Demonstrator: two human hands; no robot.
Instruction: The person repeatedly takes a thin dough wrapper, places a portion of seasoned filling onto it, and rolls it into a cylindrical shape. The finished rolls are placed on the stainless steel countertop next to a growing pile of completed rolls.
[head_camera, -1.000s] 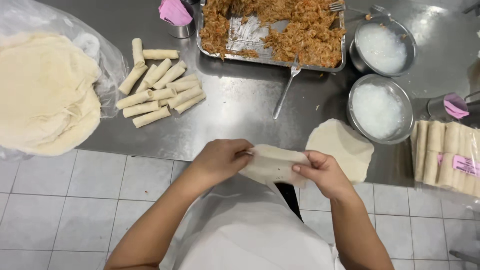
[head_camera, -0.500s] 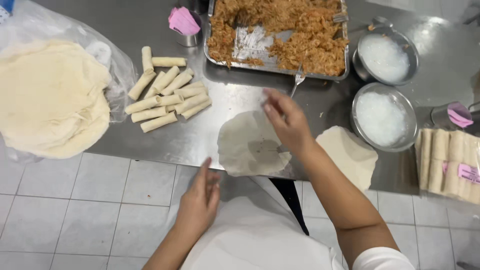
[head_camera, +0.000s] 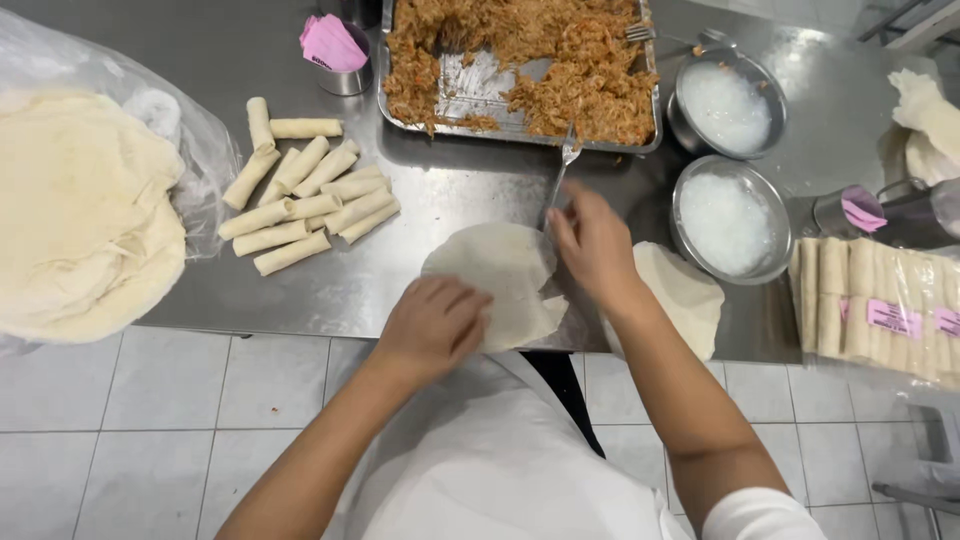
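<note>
A round pale wrapper (head_camera: 490, 265) lies flat on the steel counter (head_camera: 440, 190) near its front edge. My left hand (head_camera: 435, 325) rests on the wrapper's near side with its fingers spread, holding nothing. My right hand (head_camera: 592, 245) is at the wrapper's right edge, its fingertips closed on the handle end of a fork (head_camera: 560, 170). The fork's head lies against the rim of a metal tray (head_camera: 480, 90) of shredded orange-brown filling (head_camera: 570, 50) just behind.
Several finished rolls (head_camera: 310, 200) lie to the left, with a large stack of wrappers (head_camera: 80, 210) on plastic beyond them. Two steel bowls (head_camera: 725, 105) (head_camera: 725, 220) of white paste, more wrappers (head_camera: 685, 295) and packed rolls (head_camera: 880, 300) are to the right. A cup (head_camera: 340, 55) stands beside the tray.
The wrapper went from both hands onto the counter. My left hand came up from below the counter edge onto the wrapper. My right hand stayed at the fork handle and closed on it.
</note>
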